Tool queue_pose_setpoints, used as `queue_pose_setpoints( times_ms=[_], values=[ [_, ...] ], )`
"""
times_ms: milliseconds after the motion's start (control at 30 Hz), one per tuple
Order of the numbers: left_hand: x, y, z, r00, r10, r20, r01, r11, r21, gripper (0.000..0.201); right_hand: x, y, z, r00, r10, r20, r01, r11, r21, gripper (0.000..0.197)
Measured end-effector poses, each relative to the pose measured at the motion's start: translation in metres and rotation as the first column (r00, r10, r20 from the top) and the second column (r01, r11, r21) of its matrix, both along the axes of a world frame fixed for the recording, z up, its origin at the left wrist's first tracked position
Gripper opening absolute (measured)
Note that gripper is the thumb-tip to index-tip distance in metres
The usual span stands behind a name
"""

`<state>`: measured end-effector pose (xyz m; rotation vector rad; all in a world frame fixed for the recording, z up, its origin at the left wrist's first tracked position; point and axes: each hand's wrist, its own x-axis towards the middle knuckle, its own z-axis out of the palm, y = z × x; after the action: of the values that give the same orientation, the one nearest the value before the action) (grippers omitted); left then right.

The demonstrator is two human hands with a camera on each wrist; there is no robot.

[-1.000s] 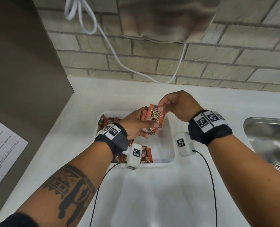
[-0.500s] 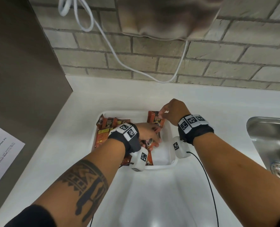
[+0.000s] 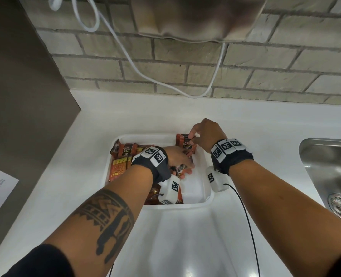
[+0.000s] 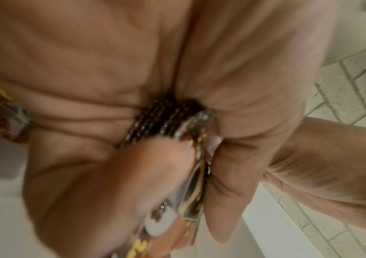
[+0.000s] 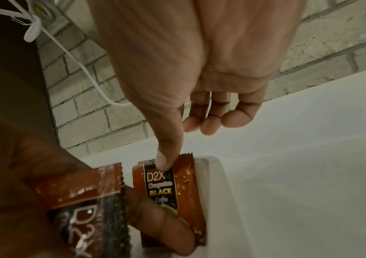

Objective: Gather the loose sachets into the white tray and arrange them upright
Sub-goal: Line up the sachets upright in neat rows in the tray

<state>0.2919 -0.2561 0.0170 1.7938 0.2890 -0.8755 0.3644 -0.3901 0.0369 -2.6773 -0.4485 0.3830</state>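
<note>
Upright brown foil coffee sachets point(image 3: 185, 143) stand against the far right wall of the white plastic tray point(image 3: 207, 193). Right hand point(image 3: 205, 136) pinches their tops; left hand point(image 3: 178, 158) grips a bundle of sachets point(image 4: 191, 157). Step: stacking upright. Next, probably: slot bundle beside row without toppling it.

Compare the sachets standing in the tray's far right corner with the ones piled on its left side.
The corner sachets stand on end against the white tray wall; the left-side sachets lie flat or slanted in a heap. The right hand pinches the corner ones by their top edge; no hand touches the heap. Both are brown-orange D2X Black coffee packs inside the tray.
</note>
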Motion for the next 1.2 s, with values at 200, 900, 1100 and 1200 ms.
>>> queue_pose_setpoints(
  times_ms=[200,900,1100,1200],
  values=[
    [-0.004,-0.001,0.001,1.0,0.002,0.005,-0.002,1.0,0.004,0.033,0.001,-0.003,-0.003,1.0,-0.012,-0.008,0.012,1.0,0.024,0.009],
    [-0.037,0.024,0.027,0.975,0.162,0.154,-0.07,0.875,-0.48,0.039,-0.038,-0.032,0.04,0.968,0.098,-0.232,0.024,0.882,0.471,0.014],
    [-0.041,0.025,0.027,0.928,0.275,0.251,-0.125,0.866,-0.484,0.046,-0.043,-0.034,0.052,0.971,0.102,-0.214,0.008,0.888,0.46,0.016],
    [-0.043,0.026,0.024,0.898,0.31,0.312,-0.149,0.882,-0.446,0.05,-0.042,-0.033,0.054,0.972,0.098,-0.214,0.014,0.884,0.467,0.014]
  ],
)
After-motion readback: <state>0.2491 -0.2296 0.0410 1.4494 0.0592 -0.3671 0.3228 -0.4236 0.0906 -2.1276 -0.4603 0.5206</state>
